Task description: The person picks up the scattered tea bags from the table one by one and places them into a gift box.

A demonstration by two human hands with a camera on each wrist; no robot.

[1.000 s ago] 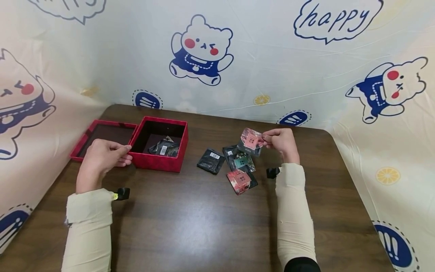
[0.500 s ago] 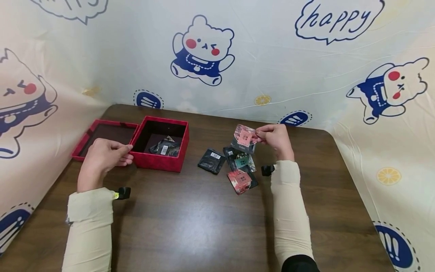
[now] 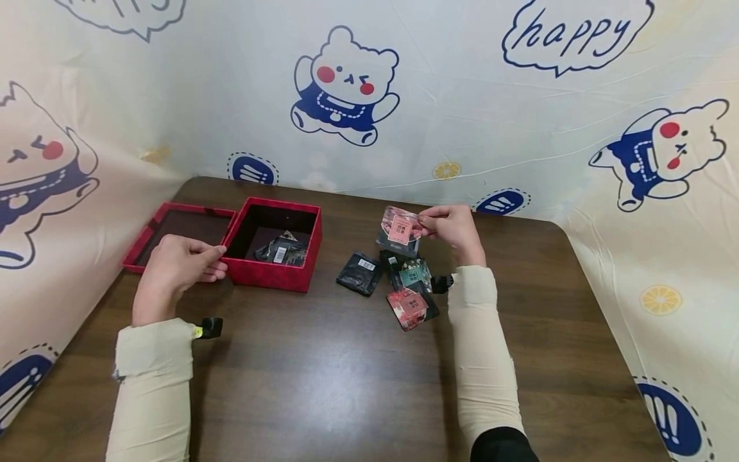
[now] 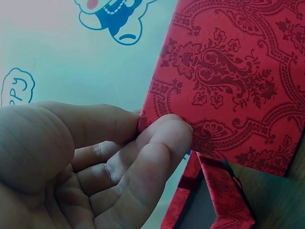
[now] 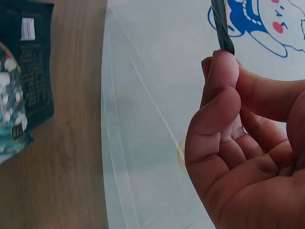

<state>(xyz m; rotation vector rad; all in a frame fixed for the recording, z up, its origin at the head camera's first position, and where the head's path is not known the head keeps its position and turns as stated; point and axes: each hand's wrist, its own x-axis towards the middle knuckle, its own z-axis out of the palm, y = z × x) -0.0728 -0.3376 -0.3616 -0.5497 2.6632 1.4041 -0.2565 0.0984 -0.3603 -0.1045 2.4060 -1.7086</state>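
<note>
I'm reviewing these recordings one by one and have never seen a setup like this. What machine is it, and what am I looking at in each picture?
There's no machine: a person works with two bare hands. The wide view comes from a head camera looking forward and down; the close views come from wrist cameras, one per wrist.

On the wooden table, a shallow red tray, perhaps a lid, lies beside an open red box with dark packets inside. To the box's right are a dark packet and an overlapping group, including a green-labelled packet and a red-labelled packet.

The left hand pinches the box's corner; the right hand pinches a pink-labelled packet.
</note>
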